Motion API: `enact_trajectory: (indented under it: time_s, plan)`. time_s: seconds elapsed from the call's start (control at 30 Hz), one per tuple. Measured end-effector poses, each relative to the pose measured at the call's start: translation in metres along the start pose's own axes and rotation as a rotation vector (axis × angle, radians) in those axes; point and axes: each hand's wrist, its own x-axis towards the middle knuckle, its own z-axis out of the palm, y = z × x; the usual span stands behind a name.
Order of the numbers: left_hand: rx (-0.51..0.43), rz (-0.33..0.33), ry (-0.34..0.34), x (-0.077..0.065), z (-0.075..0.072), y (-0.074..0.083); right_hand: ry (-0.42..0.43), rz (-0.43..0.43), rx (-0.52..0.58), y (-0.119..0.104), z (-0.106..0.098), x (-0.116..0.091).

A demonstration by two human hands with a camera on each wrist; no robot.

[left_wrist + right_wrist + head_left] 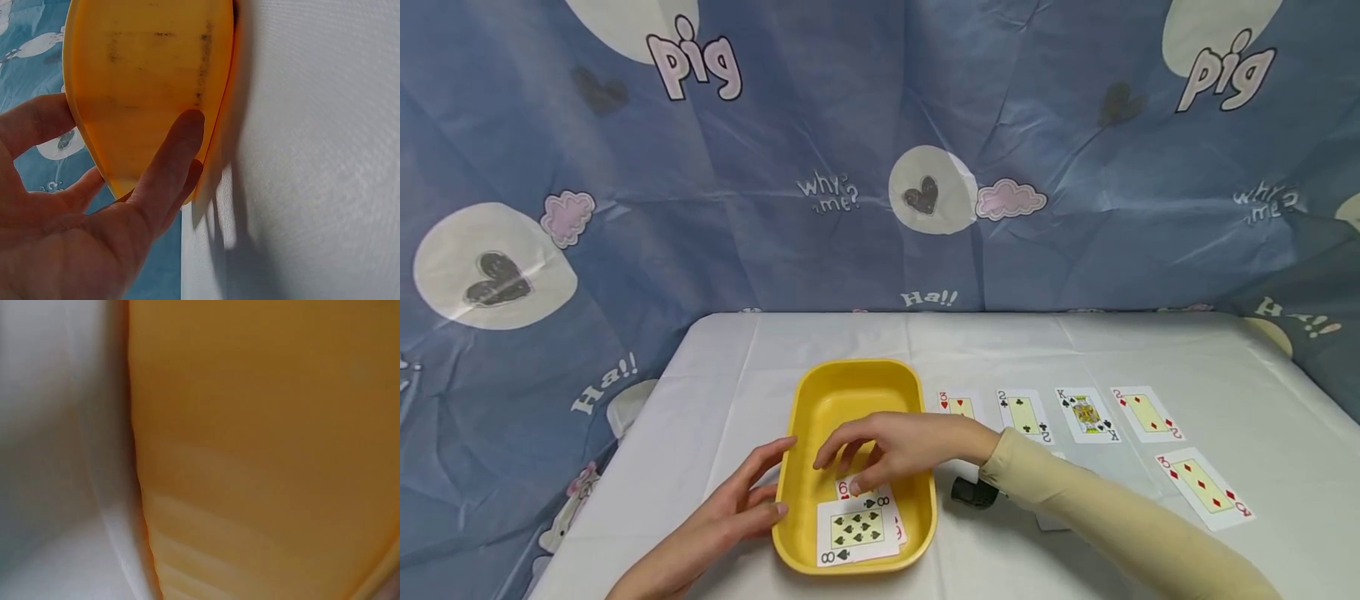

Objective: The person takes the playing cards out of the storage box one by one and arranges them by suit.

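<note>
A yellow tray (857, 408) stands on the white table. Inside its near end lies an eight of spades (857, 533), overlapping a red-numbered card (842, 489) that is partly hidden. My right hand (898, 450) reaches over the tray's right rim with fingers bent loosely downward. Its thumb is over or on the red card; which of the two I cannot tell. My left hand (737, 500) touches the tray's left side, fingers spread. Up close in the left wrist view, fingertips (194, 122) rest against the outer wall. Only tray and cloth show in the right wrist view, blurred.
Right of the tray lie a three of hearts (958, 403), two of clubs (1025, 415), king of spades (1086, 414), two of diamonds (1147, 414) and another diamonds card (1205, 489). A small black object (973, 493) sits by the right wrist. The sleeve (1097, 508) partly covers another card.
</note>
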Motion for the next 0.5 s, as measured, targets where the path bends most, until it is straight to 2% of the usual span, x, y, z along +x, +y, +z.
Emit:
enact_trajectory:
  time_s: [0.13,0.27,0.5]
  plan:
    - [-0.001,-0.004,0.002,0.000,0.000,0.000,-0.072,0.038,-0.035,0.005,-0.003,0.010]
    - [-0.002,0.002,-0.008,0.000,0.000,-0.001,-0.123,0.059,-0.133,0.009,-0.002,0.017]
    - [-0.008,-0.010,0.007,-0.001,0.001,0.000,-0.097,0.127,-0.354,0.008,0.002,0.024]
